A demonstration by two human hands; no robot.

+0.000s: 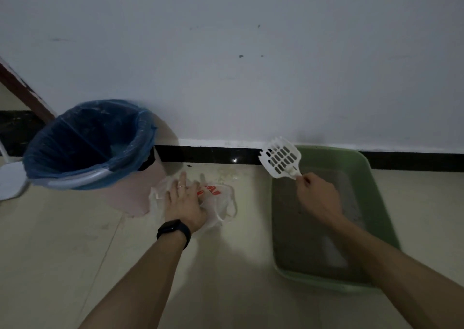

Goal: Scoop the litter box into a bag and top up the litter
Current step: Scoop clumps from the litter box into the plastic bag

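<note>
1. Two bare forearms reach in from the bottom edge over the pale tiled floor (75, 253), the left one wearing a black wristband (173, 231).
2. The left hand (184, 204) lies palm down on a thin white plastic bag (221, 204) with red print. Its fingers are straight and spread across the crumpled film, and there is a ring (181, 186) on one of them. The bag lies flat on the floor between the waste bin and the litter box.
3. The right arm stretches out over the green litter box (375, 193), which sits on the floor to the right with its far end at the wall. The grey litter (296, 241) inside is blurred, and whether there are clumps in it cannot be told.
4. The right hand (317, 195) has its fingers curled tightly round the handle of a white slotted litter scoop (280, 158). It holds the scoop in the air over the box's far left corner, the head tilted up and to the left.
5. Further back on the left, just beside the bag, a pink waste bin (130, 190) lined with a blue bin liner (88, 143) leans towards the camera.
6. A white object (11, 180) at the left edge is cut off by the frame.
7. A black skirting strip (206, 154) runs along the foot of a scuffed white wall (251, 52).
</note>
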